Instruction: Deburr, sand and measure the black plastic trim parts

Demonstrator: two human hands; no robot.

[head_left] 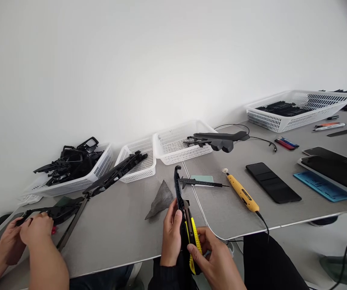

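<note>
My left hand [172, 235] is closed round a long narrow black plastic part [178, 187], which stands nearly upright over the table's front edge. In my right hand [214, 253] is a yellow and black utility knife [195, 241], gripped by its handle. The knife's upper end lies beside the black part, close to my left thumb; whether the blade touches it I cannot tell. Beyond my hands lie a black caliper [203, 183], partly on a pale green pad [207, 178], and a dark grey piece of sandpaper [160, 199].
A yellow corded rotary tool [242, 192] and a black phone [273, 182] lie to the right. White baskets [181, 158] stand along the wall, some with black parts. A dark grey moulded part [222, 141] overhangs one basket. At left, a co-worker's hands [37, 229] handle a black part.
</note>
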